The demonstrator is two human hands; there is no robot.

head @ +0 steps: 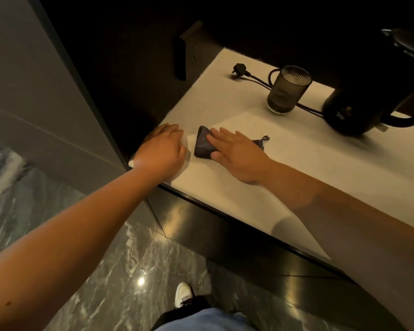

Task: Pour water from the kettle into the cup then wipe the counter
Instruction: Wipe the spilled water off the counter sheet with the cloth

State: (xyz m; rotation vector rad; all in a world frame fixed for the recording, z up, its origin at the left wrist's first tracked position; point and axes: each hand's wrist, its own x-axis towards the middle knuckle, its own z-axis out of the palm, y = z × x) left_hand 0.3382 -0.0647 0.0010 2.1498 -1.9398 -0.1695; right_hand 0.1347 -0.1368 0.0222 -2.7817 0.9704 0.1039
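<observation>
At the middle of the frame, your right hand [237, 155] lies flat, fingers stretched out, pressing a folded dark cloth [202, 145] onto the pale counter [296, 163]; it pins the cloth down and does not grip it. Your left hand [161, 149] rests loosely curled on the counter's left corner, just beside the cloth, with nothing in it. Toward the upper right, the ribbed cup [287, 90] stands upright, and the black kettle [359, 108] sits near it at the right edge with its cord [256, 78] trailing unplugged behind the cup. You appear to have set the kettle down, so pouring looks done, though you cannot read a water level through the dark glass. Wiping seems underway; most of the counter toward the right probably remains.
</observation>
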